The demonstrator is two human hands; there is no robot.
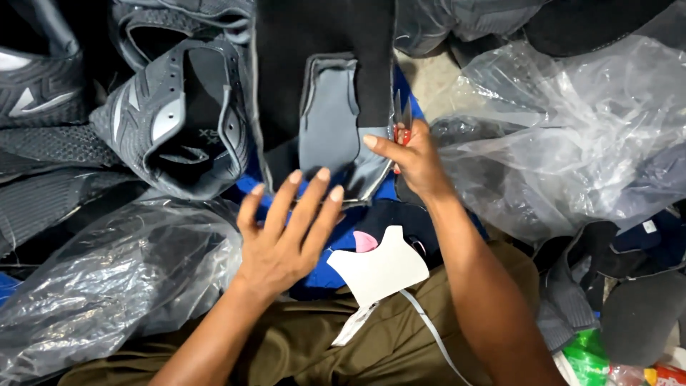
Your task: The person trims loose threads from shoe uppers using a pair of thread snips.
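A grey shoe tongue piece (329, 121) lies on a black fabric panel (314, 43) in front of me. My left hand (286, 236) is spread flat, its fingertips touching the lower edge of the grey piece. My right hand (414, 161) grips small scissors (401, 121) with red handles, blades pointing up beside the black panel's right edge; its forefinger rests on the grey piece. A white card template (379, 268) lies on my lap over blue cloth (350, 236).
Grey shoe uppers (171, 121) are piled at the left and back. Crumpled clear plastic bags lie at the lower left (107, 279) and right (572, 136). More dark pieces (607, 286) sit at the right. A white strap (429, 329) crosses my olive trousers.
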